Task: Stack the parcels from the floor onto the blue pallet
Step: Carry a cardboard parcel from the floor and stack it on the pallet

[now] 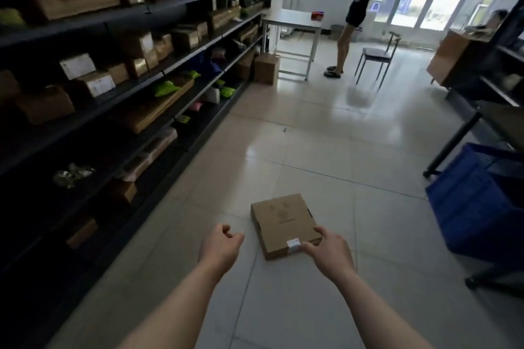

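A flat brown cardboard parcel [280,221] with a small white label lies on the tiled floor just ahead of me. My right hand [330,249] grips its near right corner, thumb by the label and fingers over the right edge. Left of the parcel and apart from it, my left hand [221,246] hovers with loosely curled fingers and holds nothing. The blue pallet [476,201], ribbed blue plastic, stands at the right, partly under a dark rack.
Dark shelving [113,88] full of boxes and bags lines the left side. Further along stand a brown box [266,68] on the floor, a white table [292,22], a chair [374,56] and a person [360,8]. A dark rack [499,122] is on the right.
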